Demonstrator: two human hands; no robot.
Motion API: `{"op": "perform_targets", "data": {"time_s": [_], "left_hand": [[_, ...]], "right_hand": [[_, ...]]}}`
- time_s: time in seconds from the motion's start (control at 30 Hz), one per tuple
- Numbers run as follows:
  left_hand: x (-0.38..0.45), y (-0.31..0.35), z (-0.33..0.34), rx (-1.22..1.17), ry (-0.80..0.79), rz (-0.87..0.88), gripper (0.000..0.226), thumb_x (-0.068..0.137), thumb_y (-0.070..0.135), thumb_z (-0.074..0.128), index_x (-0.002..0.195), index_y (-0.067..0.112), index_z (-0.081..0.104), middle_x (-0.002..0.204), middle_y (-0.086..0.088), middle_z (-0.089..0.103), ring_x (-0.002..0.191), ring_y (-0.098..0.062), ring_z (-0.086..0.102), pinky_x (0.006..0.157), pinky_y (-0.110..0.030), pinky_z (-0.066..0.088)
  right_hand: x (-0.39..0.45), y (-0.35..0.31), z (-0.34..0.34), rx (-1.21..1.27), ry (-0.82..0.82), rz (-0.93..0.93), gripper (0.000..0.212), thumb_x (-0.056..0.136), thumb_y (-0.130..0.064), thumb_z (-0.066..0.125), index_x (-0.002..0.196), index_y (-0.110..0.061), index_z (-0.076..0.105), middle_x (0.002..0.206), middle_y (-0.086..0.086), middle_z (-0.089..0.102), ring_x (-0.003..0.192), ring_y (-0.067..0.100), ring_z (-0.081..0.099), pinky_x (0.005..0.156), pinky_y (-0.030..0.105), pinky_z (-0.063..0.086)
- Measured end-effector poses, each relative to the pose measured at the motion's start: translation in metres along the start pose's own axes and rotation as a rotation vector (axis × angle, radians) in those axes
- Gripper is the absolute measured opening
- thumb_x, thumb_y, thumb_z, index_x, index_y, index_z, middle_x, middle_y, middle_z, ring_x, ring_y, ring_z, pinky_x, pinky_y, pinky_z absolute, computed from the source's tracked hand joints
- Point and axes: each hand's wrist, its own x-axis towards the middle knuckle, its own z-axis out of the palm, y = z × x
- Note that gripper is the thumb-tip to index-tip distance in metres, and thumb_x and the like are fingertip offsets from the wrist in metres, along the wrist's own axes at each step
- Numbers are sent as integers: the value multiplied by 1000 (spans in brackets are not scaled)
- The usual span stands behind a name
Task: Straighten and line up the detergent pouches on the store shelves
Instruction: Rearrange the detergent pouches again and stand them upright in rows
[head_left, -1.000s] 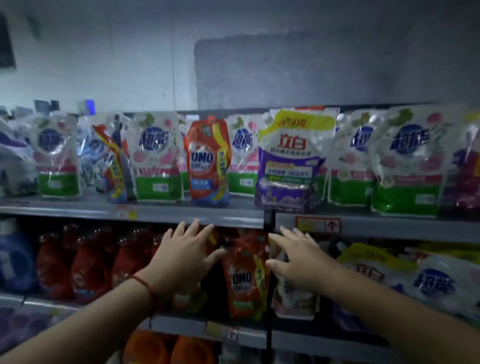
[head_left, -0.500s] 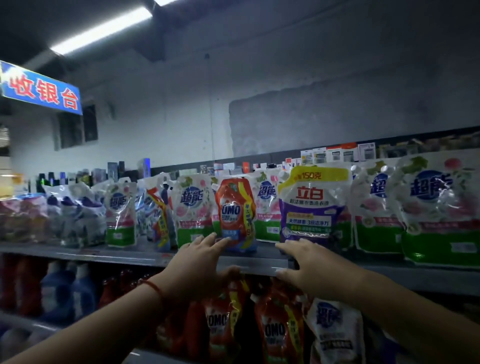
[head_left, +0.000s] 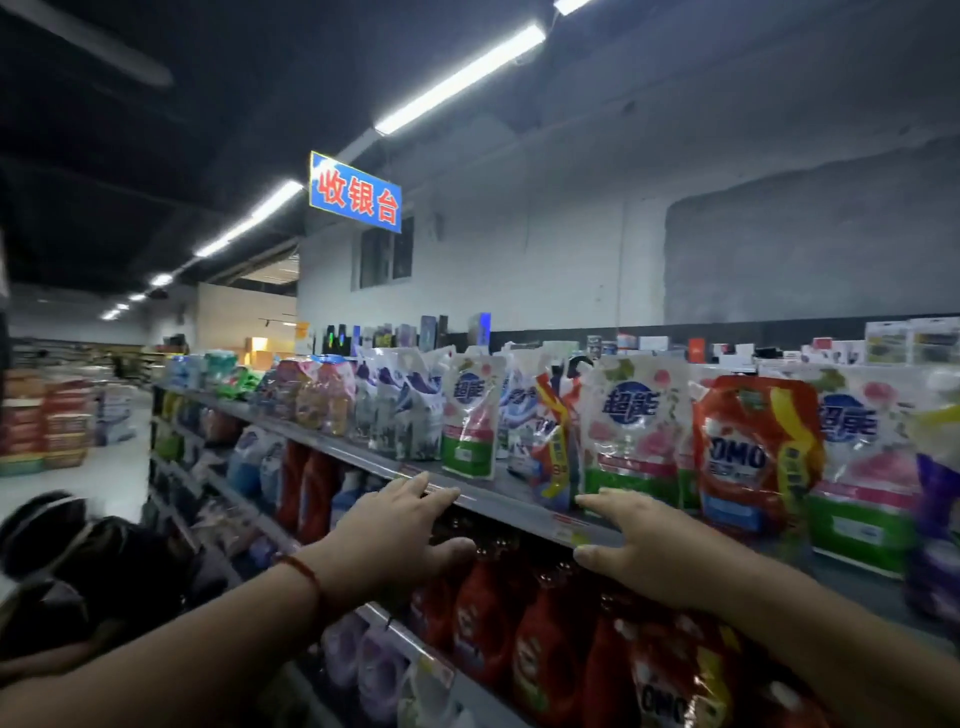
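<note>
Detergent pouches stand in a row on the top shelf (head_left: 498, 501). A white-and-green pouch (head_left: 471, 415) stands alone, a tilted blue-and-red pouch (head_left: 545, 431) leans beside it, then another white-and-green pouch (head_left: 636, 431) and a red OMO pouch (head_left: 753, 447). My left hand (head_left: 400, 540) reaches to the shelf's front edge, fingers straight, holding nothing. My right hand (head_left: 644, 551) is spread just below and in front of the white-and-green pouch, fingertips near its base, holding nothing.
Red detergent bottles (head_left: 483, 618) and more pouches fill the shelf below. Further pouches (head_left: 405, 410) run leftward along the top shelf. A blue sign (head_left: 356, 192) hangs overhead. An aisle floor (head_left: 78, 483) opens at left; a dark bag (head_left: 62, 561) sits at lower left.
The view has swung up and to the left along the shelf. Both hands have risen from the lower shelf to the top shelf's edge and moved left past the OMO pouch.
</note>
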Motion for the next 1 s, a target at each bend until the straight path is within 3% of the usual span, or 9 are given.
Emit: {"op": "perform_targets", "data": {"time_s": [0.47, 0.8, 1.0], "left_hand": [[63, -282, 23, 139, -22, -203, 75, 94, 67, 39, 157, 33, 18, 165, -4, 13, 151, -21, 16, 119, -34, 20], [160, -409, 89, 129, -123, -285, 78, 90, 73, 38, 156, 41, 11, 166, -1, 9, 151, -21, 15, 119, -39, 25], [255, -495, 142, 147, -159, -347, 79, 90, 72, 39, 156, 40, 10, 166, 2, 6, 151, -21, 16, 119, -38, 26]], "right_hand": [[263, -184, 96, 20, 30, -284, 74, 91, -56, 56, 153, -34, 23, 163, -6, 14, 150, 19, 11, 121, 37, 16], [437, -240, 168, -8, 17, -425, 74, 91, -52, 57, 153, -30, 24, 158, -6, 25, 144, 19, 23, 119, 39, 23], [581, -256, 215, 28, 45, -416, 78, 91, -52, 56, 154, -33, 15, 162, -4, 14, 149, 23, 12, 121, 44, 14]]}}
